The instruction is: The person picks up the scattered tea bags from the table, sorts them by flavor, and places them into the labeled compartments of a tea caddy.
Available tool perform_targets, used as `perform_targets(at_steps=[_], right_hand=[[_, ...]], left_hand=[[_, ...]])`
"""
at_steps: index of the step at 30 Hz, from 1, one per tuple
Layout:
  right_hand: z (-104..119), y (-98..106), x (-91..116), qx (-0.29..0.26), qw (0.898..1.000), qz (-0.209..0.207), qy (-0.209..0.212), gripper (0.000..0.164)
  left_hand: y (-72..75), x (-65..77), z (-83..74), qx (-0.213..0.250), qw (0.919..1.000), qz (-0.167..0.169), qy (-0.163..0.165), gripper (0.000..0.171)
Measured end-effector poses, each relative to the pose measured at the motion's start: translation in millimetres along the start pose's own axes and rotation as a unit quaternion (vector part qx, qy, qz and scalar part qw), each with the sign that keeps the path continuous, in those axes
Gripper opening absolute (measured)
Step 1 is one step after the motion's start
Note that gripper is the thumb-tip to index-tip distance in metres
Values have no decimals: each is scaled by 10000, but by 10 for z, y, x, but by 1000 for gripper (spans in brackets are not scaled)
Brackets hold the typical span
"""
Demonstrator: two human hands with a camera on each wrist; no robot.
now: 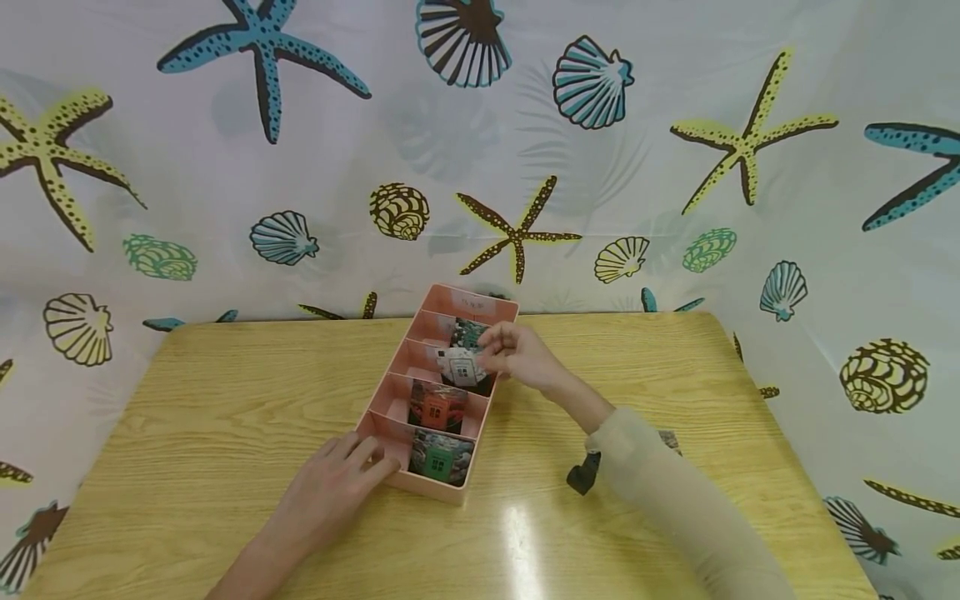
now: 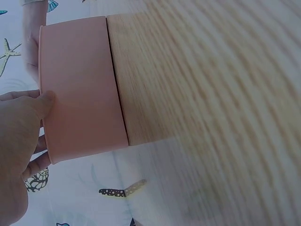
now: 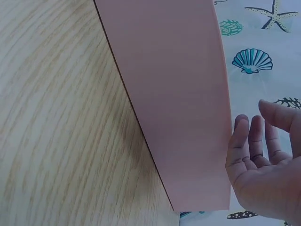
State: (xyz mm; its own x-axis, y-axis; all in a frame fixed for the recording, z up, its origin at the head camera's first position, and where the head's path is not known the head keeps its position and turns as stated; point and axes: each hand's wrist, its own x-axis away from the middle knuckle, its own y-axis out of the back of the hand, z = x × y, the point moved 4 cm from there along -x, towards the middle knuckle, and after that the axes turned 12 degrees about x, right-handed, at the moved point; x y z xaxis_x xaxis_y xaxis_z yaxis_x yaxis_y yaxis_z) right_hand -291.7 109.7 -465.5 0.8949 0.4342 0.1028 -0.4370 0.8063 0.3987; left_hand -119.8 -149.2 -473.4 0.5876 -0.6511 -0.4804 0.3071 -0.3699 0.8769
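Observation:
A long pink divided box (image 1: 459, 492) stands on the table, with small printed packets in its compartments. The nearest is a packet with a green label (image 1: 438, 460); behind it stand a red-labelled packet (image 1: 435, 408), a white-labelled packet (image 1: 462, 369) and a dark green patterned packet (image 1: 467, 333). My left hand (image 1: 341, 475) grips the near left corner of the box, thumb on the outer wall (image 2: 80, 89) and fingers over the rim. Above the right rim hovers my right hand (image 1: 517, 354), beside the white-labelled packet. Its thumb and loosely bent fingers (image 3: 256, 141) are apart, with nothing between them.
Partly hidden under the right forearm are a black object (image 1: 583, 473) and a grey patterned piece (image 1: 670, 442) on the wooden table (image 1: 240, 400). A curtain (image 1: 450, 142) printed with shells and starfish hangs behind the table.

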Motion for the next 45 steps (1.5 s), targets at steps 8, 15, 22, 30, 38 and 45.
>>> perform_targets(at_steps=[8, 15, 22, 30, 38, 45], right_hand=[[-50, 184, 107, -199, 9989, -336, -273, 37], [-100, 403, 281, -347, 9974, -447, -437, 38], [-194, 574, 510, -353, 9958, -500, -676, 35], [-382, 781, 751, -171, 9921, -495, -1139, 42], [-559, 1010, 1031, 16, 9893, -431, -1393, 49], [-671, 1145, 1268, 182, 9864, -399, -1582, 60]], left_hand=[[-18, 7, -1, 59, 10000, -14, 12, 70], [-19, 8, 4, 16, 9999, 92, 48, 72], [-17, 0, 4, -14, 9997, 225, 70, 73], [-14, 0, 4, -49, 9997, 212, 68, 72], [-14, 3, 4, 10, 9999, 155, 23, 72], [-15, 15, 13, 80, 9999, 78, 23, 69]])
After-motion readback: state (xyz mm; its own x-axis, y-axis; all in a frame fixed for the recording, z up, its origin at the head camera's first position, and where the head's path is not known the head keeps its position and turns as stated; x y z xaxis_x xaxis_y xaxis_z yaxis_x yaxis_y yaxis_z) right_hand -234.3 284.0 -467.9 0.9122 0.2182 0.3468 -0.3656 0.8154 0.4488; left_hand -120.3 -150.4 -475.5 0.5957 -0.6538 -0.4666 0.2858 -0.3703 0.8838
